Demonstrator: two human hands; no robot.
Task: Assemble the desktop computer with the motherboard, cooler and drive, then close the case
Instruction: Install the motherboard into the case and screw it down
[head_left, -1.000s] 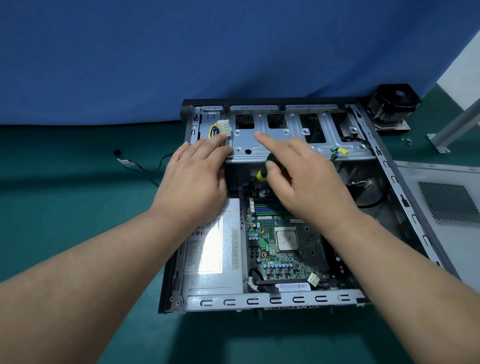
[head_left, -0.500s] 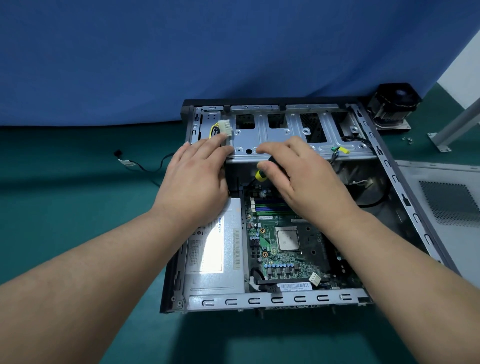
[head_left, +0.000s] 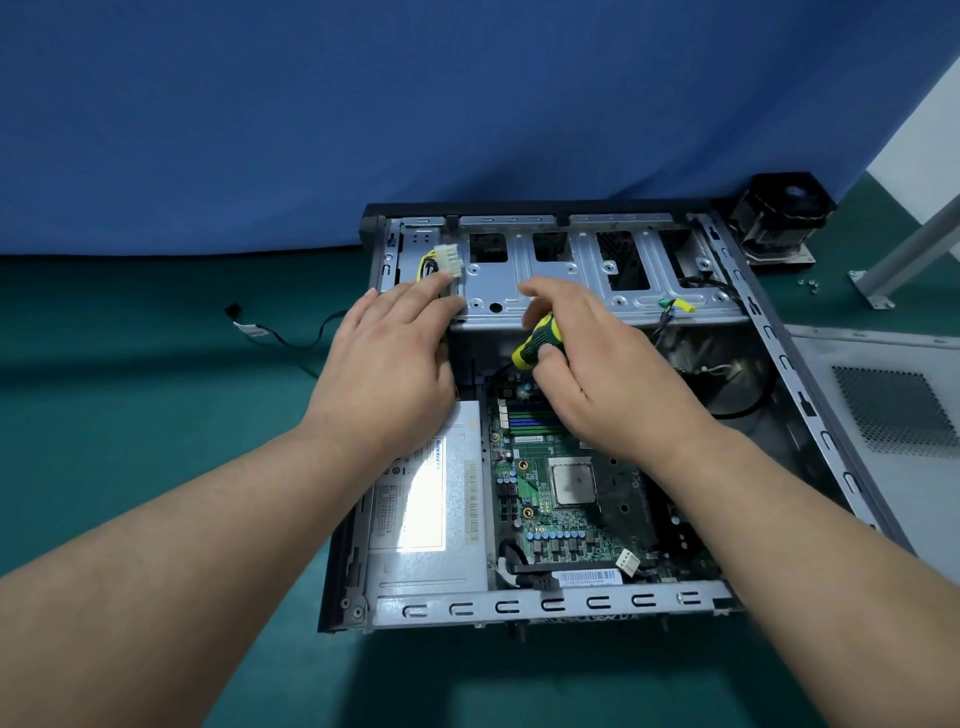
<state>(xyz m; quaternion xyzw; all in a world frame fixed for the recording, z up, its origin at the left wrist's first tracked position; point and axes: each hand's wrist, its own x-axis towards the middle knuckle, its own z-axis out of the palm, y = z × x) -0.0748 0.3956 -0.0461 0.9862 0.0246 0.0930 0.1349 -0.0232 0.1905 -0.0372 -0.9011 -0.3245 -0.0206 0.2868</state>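
The open desktop case (head_left: 789, 364) lies flat on the green table. Inside it sit the green motherboard (head_left: 550, 519) with its bare CPU (head_left: 573, 484) and the silver power supply (head_left: 431, 514). My left hand (head_left: 395, 364) rests with straight fingers on the front edge of the metal drive cage (head_left: 587, 270), beside a white power connector (head_left: 449, 261). My right hand (head_left: 597, 374) grips a yellow-and-black screwdriver (head_left: 535, 345) just under the cage's edge; its tip is hidden. The black cooler (head_left: 779, 218) stands outside the case at the back right.
The grey side panel (head_left: 883, 395) lies flat to the right of the case. A loose black cable (head_left: 280, 332) lies on the table to the left. A few small screws (head_left: 808, 283) and a metal stand foot (head_left: 878, 291) are at the back right. A blue curtain hangs behind.
My right hand has curled its fingers round the screwdriver and drawn back slightly, so more of the handle shows. My left hand has stayed on the cage.
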